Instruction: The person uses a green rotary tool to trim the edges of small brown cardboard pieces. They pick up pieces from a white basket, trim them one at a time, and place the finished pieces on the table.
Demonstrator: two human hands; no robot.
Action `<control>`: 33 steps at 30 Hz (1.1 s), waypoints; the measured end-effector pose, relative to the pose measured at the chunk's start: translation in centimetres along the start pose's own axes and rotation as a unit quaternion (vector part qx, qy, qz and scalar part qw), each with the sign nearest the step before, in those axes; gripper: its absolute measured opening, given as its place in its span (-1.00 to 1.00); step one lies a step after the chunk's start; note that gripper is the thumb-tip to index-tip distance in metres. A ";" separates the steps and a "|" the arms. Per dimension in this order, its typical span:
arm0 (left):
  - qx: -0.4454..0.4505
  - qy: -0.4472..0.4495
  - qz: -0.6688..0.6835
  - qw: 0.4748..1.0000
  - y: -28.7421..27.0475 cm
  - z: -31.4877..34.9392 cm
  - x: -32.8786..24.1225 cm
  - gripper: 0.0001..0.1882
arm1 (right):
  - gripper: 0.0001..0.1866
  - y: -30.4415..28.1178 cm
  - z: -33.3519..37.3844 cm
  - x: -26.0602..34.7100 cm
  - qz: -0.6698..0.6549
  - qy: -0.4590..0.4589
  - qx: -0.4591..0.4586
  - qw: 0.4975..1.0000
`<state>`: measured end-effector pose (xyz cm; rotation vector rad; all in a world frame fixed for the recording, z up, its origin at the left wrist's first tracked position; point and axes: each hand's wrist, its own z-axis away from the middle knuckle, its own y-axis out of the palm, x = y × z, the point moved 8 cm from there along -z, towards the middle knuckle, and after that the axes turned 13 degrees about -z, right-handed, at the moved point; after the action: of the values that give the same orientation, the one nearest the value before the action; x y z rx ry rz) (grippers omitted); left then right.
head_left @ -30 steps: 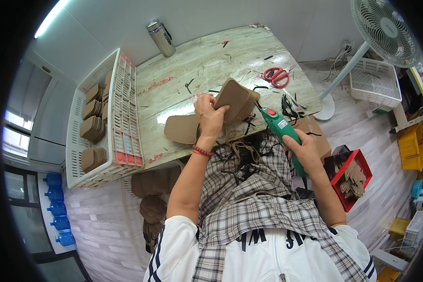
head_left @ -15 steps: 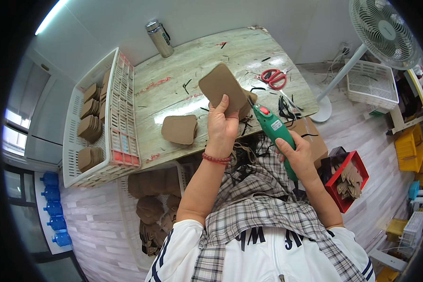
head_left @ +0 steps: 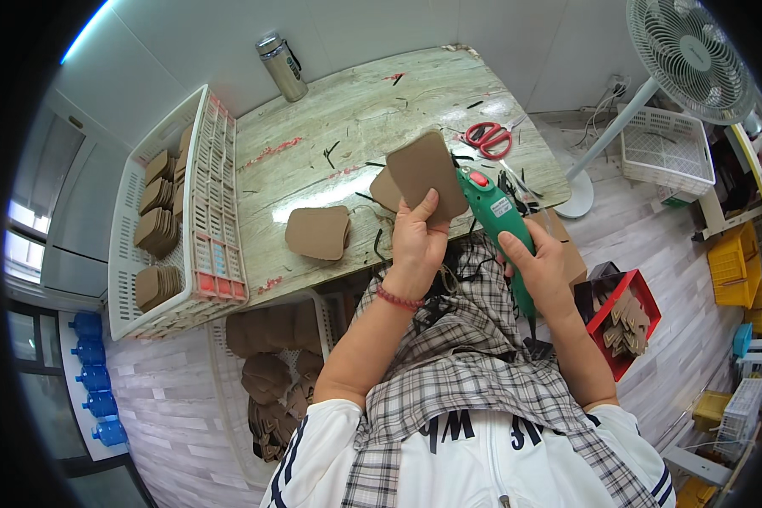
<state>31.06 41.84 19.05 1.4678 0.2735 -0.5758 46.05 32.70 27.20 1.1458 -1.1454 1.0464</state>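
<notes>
My left hand (head_left: 421, 247) is closed on a flat brown pad (head_left: 429, 172) with rounded corners, thumb on its face. A second brown piece (head_left: 386, 190) shows behind its left side; I cannot tell whether it is held too or lies on the table. Wrapped round the green body of a handheld electric cutter (head_left: 493, 210) with a red button is my right hand (head_left: 537, 264). The cutter's front end lies by the pad's right edge, its tip partly hidden. Left of my left hand, a small stack of brown pads (head_left: 317, 233) rests on the marbled table (head_left: 313, 182).
Red-handled scissors (head_left: 488, 140) and black scraps (head_left: 508, 182) lie on the table. A white basket (head_left: 216, 212) with stacked brown pads stands at left, a steel flask (head_left: 282, 69) at the back. Right are a fan (head_left: 694, 55) and a red box (head_left: 648, 292) of brown pieces.
My left hand has moved right and slightly down with the pad, and the pad is turned more upright. The piece behind it now shows on its left instead of its right. The cutter has barely moved.
</notes>
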 end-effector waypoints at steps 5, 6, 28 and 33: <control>0.000 -0.017 -0.034 0.999 -0.3 0.9 0.9 -0.66 | -0.66 -0.3 -0.6 1.0 0.006 0.013 -0.014 1.000; 0.006 -0.017 -0.044 0.999 -0.4 0.9 0.9 -0.66 | -0.65 -0.4 -0.6 1.2 0.008 0.016 -0.015 1.000; 0.098 -0.154 -0.432 0.883 -3.7 1.2 -4.7 -0.51 | -0.65 -2.2 0.2 1.5 0.192 0.028 0.088 0.977; 0.110 -0.161 -0.454 0.869 -4.4 1.7 -3.8 -0.48 | -0.66 -1.1 -0.3 1.2 0.160 0.069 0.079 0.982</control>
<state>25.28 40.97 17.38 1.3729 0.6600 -1.6428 47.31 32.89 28.27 1.0121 -1.1767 1.4636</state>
